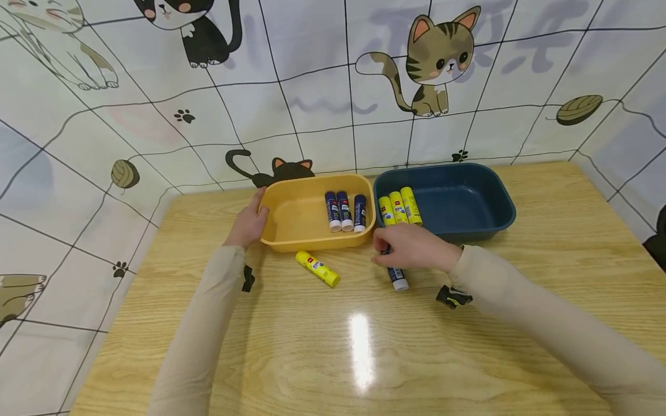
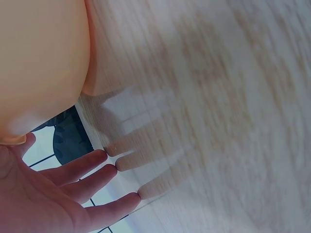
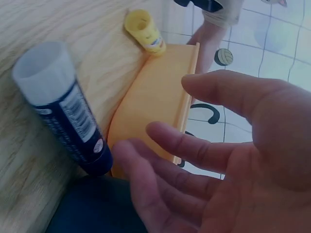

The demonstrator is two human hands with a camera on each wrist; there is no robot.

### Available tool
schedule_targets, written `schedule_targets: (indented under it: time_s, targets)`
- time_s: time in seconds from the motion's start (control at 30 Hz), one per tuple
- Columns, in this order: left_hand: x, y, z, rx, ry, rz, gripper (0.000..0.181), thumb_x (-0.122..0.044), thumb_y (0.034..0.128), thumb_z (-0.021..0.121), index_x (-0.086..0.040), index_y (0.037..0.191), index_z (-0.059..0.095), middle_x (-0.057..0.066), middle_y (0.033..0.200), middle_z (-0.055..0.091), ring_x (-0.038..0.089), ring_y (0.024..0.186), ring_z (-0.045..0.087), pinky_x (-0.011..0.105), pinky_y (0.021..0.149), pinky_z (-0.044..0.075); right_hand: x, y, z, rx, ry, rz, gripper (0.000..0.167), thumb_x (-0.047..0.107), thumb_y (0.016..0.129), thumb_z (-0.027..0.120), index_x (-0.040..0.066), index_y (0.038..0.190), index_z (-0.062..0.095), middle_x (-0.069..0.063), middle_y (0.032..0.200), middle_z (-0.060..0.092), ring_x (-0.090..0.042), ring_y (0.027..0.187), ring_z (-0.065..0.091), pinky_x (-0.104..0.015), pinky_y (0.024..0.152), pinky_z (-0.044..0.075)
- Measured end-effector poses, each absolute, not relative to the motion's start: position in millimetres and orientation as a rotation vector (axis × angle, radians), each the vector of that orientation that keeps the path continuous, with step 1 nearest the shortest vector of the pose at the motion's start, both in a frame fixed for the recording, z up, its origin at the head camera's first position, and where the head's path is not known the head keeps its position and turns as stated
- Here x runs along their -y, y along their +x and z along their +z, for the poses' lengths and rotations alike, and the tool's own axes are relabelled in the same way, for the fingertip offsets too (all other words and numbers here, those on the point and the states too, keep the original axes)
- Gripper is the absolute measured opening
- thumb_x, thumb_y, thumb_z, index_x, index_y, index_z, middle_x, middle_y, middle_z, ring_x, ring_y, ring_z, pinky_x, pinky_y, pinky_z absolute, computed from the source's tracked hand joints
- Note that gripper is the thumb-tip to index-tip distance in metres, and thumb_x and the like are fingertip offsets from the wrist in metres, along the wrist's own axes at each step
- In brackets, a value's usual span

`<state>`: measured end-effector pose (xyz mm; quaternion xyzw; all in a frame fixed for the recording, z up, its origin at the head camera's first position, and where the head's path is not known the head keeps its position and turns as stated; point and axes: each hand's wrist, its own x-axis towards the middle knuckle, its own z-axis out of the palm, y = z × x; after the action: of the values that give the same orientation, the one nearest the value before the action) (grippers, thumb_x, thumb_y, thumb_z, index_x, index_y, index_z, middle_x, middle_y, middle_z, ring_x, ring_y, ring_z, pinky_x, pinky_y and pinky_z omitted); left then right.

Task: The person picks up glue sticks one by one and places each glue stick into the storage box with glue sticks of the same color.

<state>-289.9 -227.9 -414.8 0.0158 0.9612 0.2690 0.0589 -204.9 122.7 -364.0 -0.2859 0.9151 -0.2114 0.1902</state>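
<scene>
My left hand (image 1: 247,225) is at the left end of a yellow bin (image 1: 291,219). In the left wrist view its fingers (image 2: 92,184) are extended, fingertips at the table, and the thumb is by the rim. A navy glue stick (image 1: 398,279) with a white end lies on the table before the blue bin (image 1: 458,202). Over that stick hovers my right hand (image 1: 418,245), fingers loosely bent, with a gap to the stick (image 3: 73,111) in the right wrist view. In front of the yellow bin lies a yellow glue stick (image 1: 317,268).
Three navy glue sticks (image 1: 344,212) lie at the right side inside the yellow bin. Three yellow glue sticks (image 1: 398,208) lie at the left inside the blue bin. The bins stand side by side on a wooden table (image 1: 291,346) against a cat-patterned backdrop (image 1: 322,92).
</scene>
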Motion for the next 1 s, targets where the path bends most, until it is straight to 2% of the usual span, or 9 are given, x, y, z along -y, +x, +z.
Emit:
schedule_targets:
  time_s: [0.17,0.37,0.5,1.0]
  targets:
    - [227.4,-290.4,-414.4,-2.909,0.04,0.811,0.055,-0.026,0.1024,0.026,-0.016,0.156,0.015,0.033,0.139,0.042,0.048,0.123,0.045,0.053,0.104,0.033,-123.8,-192.3,-367.5,-2.665,-0.752,-0.449,0.02,0.028,0.088,0.069,0.011,0.087,0.059,0.002,0.068,0.052,-0.014,0.057,0.048,-0.028,0.048,0.036]
    - [229.0,-292.5,-416.2,-2.912,0.035,0.812,0.056,-0.028,0.1019,0.025,-0.018,0.156,0.016,0.031,0.141,0.041,0.048,0.124,0.044,0.054,0.104,0.032,-123.0,-178.4,-375.8,-2.799,-0.751,-0.261,0.033,0.03,0.088,0.069,0.001,0.102,0.063,-0.004,0.073,0.056,-0.018,0.056,0.051,-0.031,0.043,0.041]
    - [229.4,-292.1,-416.1,-2.912,0.036,0.81,0.056,-0.028,0.102,0.025,-0.017,0.156,0.016,0.031,0.142,0.04,0.048,0.124,0.044,0.053,0.105,0.031,-123.3,-175.2,-382.6,-2.86,-0.73,-0.262,0.029,0.029,0.088,0.07,0.001,0.092,0.063,-0.003,0.064,0.052,-0.018,0.05,0.05,-0.03,0.041,0.039]
    - [230.3,-291.2,-418.4,-2.919,0.068,0.831,0.055,-0.025,0.1025,0.027,-0.015,0.156,0.017,0.03,0.144,0.038,0.049,0.126,0.042,0.055,0.105,0.03,-118.8,-186.0,-399.0,-2.739,-0.59,-0.337,0.032,0.032,0.083,0.073,0.003,0.094,0.064,-0.003,0.067,0.054,-0.017,0.054,0.052,-0.03,0.045,0.041]
